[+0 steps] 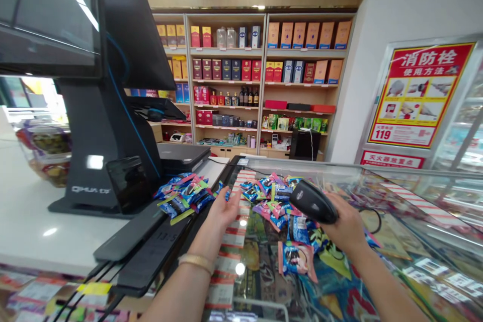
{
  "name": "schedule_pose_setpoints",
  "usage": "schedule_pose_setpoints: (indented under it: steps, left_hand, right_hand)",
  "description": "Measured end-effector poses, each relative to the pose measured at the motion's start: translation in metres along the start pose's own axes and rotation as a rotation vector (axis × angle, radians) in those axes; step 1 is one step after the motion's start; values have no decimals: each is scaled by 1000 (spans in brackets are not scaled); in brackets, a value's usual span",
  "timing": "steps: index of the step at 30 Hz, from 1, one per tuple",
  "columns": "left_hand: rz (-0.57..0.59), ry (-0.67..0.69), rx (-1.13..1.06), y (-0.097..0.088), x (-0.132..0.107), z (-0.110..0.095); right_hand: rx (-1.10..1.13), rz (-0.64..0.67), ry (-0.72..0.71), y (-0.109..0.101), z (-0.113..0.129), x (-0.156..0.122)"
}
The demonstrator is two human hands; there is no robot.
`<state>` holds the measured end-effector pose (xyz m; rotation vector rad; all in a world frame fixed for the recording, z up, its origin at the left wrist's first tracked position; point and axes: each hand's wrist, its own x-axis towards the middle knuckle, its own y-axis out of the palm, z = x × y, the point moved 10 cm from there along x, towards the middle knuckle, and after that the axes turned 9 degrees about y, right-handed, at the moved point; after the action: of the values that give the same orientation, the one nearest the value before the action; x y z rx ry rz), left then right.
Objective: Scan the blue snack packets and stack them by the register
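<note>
Includes 1 scanner [312, 202], 2 heaps of small packets [185, 193] too jumbled to count singly, 1 bracelet [196, 261], 1 checkout terminal [100, 128], 6 orange top-shelf boxes [299, 35].

The scene is viewed by a single wide camera worn on the person's head, turned forward and tipped down across the glass-topped worktop [264, 282]. Both forearms [181, 292] are cut off by the lower edge, with the loose snack packets [297, 229] set near, a little below and right of centre, and the black register terminal [86, 110] caught close at the left. Beyond, the stocked shelves [226, 52] are faced nearly square-on from farther off, while the wall poster [418, 95] is seen aslant at the right.
</note>
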<state>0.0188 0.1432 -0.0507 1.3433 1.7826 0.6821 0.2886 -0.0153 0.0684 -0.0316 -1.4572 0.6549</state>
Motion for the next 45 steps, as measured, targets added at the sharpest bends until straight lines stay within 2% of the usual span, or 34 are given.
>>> schedule_pose_setpoints:
  steps: [1,3,5,6,7,9,11,14,17,19,21,23,25,29,32,35,39,45]
  left_hand:
    - [25,-12,43,4,-7,5]
    - [171,38,232,19,-25,12]
    - [530,230,623,53,-54,17]
    - [733,315,813,69,-74,26]
    - [920,368,989,78,-94,40]
    - [1178,426,1284,81,-124,66]
    - [1312,491,1517,76,-139,84]
    - [1387,602,1702,70,-147,98]
    - [1393,645,1756,67,-145,104]
    - [1402,607,1716,64,-144,106]
    - [1406,465,1559,63,-142,106]
    - [1350,254,1294,63,-137,102]
    - [1197,76,989,65,-127,92]
    - [790,-99,511,61,-94,70]
    - [588,-123,330,53,-74,61]
    - [480,-72,271,46,-60,53]
    - [428,-71,278,39,-52,52]
    - [459,-71,301,41,-55,53]
  right_hand:
    - [-2,-6,9,-1,-2,0]
    - [-4,-14,26,-1,-5,1]
    - [-10,-3,60,0,-10,2]
    - [-12,6,81,1,-13,2]
    - [-14,19,100,2,-16,3]
    - [-15,38,118,4,-19,3]
    - [-19,43,115,4,-20,3]
    - [-33,52,122,5,-22,2]
    - [-30,61,144,6,-24,1]
    - [-25,63,150,7,-25,0]
    - [-31,58,147,7,-26,-1]
    - [-47,27,145,4,-28,-2]
    - [-62,-8,147,1,-32,-2]
    - [-55,-28,151,-5,-36,-1]
    - [-39,-30,114,-7,-28,1]
    - [3,2,54,-5,-12,3]
    - [50,122,32,7,4,3]
    - [91,236,41,17,11,1]
